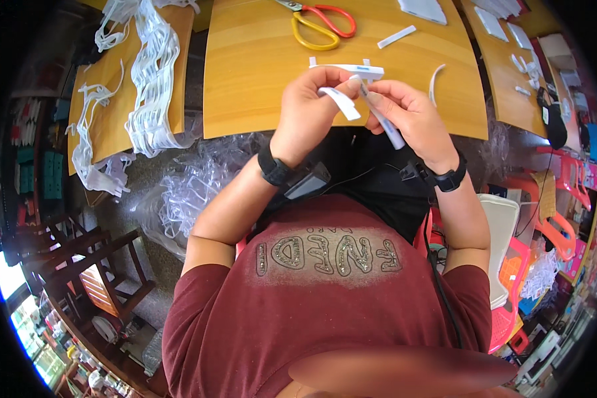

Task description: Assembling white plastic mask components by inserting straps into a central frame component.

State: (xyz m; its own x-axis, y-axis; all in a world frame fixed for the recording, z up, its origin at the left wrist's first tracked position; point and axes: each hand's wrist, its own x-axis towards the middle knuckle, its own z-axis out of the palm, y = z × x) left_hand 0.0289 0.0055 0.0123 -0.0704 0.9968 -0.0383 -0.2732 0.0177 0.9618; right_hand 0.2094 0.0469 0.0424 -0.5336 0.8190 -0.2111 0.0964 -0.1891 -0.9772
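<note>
Both my hands meet over the front edge of a wooden table (259, 79). My left hand (305, 113) pinches a curling white strip (341, 103), its thumb and finger also at the top of a second strip. That narrow white strip with small dark print (390, 129) is gripped along its length by my right hand (418, 123). Just behind my fingers lies a flat white piece with a blue mark (371, 70), partly covered by my left hand. Farther back are scissors with red and yellow handles (322, 48) and a short white strip (397, 37).
A thin curved strip (432, 85) and a white stack (423, 9) lie on the table. Bundled white strips (154, 86) hang over the left table. Clear plastic bags (199, 172) fill the floor below. Wooden chairs (103, 285) stand left; a white cushion (499, 232) is at right.
</note>
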